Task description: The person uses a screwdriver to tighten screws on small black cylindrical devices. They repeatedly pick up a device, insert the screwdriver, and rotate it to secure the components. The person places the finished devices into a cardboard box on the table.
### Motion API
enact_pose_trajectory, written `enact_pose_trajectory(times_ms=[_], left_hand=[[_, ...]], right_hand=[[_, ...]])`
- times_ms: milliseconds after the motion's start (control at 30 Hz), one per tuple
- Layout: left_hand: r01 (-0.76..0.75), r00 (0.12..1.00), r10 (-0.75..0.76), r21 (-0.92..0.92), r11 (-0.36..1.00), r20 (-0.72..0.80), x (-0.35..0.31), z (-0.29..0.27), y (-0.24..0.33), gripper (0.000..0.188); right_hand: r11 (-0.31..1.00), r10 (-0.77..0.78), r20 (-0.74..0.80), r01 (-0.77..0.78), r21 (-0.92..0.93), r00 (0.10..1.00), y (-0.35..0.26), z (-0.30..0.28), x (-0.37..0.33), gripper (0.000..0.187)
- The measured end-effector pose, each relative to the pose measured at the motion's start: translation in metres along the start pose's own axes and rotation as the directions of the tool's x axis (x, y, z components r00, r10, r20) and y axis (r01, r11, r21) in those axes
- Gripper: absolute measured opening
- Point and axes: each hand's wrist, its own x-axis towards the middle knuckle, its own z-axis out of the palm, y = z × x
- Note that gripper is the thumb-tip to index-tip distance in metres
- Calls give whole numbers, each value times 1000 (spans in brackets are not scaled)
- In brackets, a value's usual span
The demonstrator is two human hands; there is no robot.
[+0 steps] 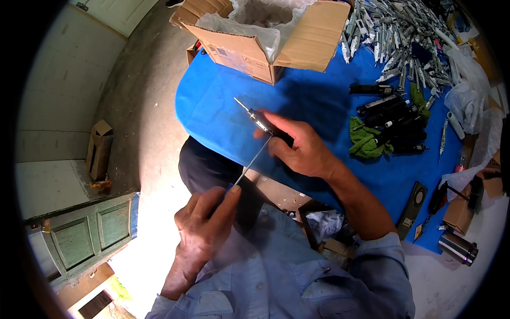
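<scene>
My left hand (204, 223) is closed round the handle of a screwdriver (254, 160), with only a bit of blue showing between the fingers. Its thin metal shaft slants up to the right, and its tip meets the side of a small black and silver cylindrical device (261, 122). That device sits in my closed right hand (305, 146), tilted, with a slim metal rod pointing up and left. The fingers of the right hand cover its lower end. Both hands are over the near edge of a table with a blue cover (212, 90).
An open cardboard box (239, 56) lined with clear plastic stands at the back. Slim silvery parts (393, 32) are heaped at the far right. Nearer lie several black cylindrical devices (398, 114) on a green cloth (366, 141), a dark flat gadget (413, 210) and a metal tumbler (457, 248).
</scene>
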Motion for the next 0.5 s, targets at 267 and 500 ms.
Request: enact_pose_trajectory(times_ms=[267,500], left_hand=[[-236,970,219,180,955,110,18,-18,-6,55],[-418,905,388,194,888,173,33,-20,-15,45]], right_hand=[[970,-104,-40,92,-225,994,9,6,-1,58],[938,-129,-50,105,-331,990,8,10,-2,55]])
